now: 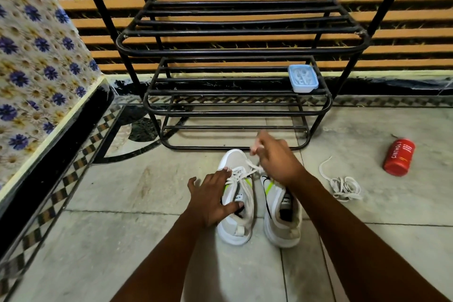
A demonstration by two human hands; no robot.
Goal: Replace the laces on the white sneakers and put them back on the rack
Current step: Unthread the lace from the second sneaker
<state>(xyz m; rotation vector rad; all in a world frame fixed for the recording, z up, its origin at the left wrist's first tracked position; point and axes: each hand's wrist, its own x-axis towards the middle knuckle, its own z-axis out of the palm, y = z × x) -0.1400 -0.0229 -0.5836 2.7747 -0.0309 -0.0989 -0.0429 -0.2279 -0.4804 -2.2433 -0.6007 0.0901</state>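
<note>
Two white sneakers stand side by side on the tiled floor, toes toward the black metal rack (pixel 235 110). My left hand (pixel 212 197) rests on the left sneaker (pixel 236 223), its thumb hooked into the shoe opening and its fingers spread over the tongue and laces. My right hand (pixel 275 157) is raised above the toes and pinches the white lace (pixel 252 167) running up from the left sneaker. The right sneaker (pixel 282 218) sits partly under my right wrist. A loose white lace (pixel 343 186) lies coiled on the floor to the right.
A small pale blue lidded box (pixel 303 78) sits on the rack's middle shelf at the right. A red can (pixel 399 157) lies on the floor at the far right. A flower-patterned wall with a black base runs along the left.
</note>
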